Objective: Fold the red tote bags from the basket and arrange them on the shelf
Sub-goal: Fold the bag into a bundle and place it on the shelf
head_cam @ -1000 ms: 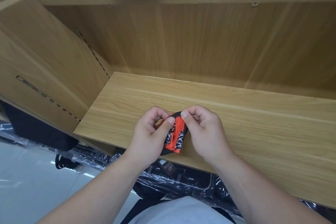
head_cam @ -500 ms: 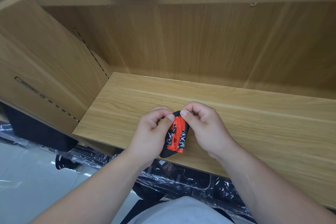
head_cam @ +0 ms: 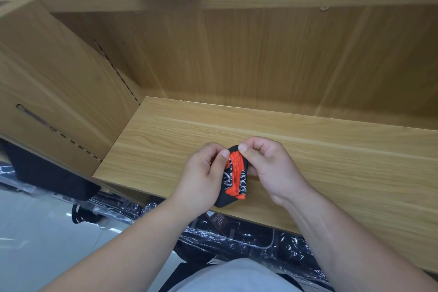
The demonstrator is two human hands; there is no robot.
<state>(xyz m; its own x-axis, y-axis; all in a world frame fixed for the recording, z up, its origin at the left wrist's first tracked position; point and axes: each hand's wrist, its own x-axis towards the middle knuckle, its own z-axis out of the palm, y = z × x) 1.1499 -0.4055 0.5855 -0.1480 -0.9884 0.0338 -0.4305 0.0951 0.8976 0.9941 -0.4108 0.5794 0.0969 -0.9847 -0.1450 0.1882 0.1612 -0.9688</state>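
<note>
Both hands are pinching a small folded tote bag, red inside black patterned fabric: the left hand is gripping its left side, thumb on the red, and the right hand is gripping its top and right. The bag is sitting over the front part of the wooden shelf, near the edge.

Red tote bag, bundled small in black patterned pouch, above shelf front edge
</note>
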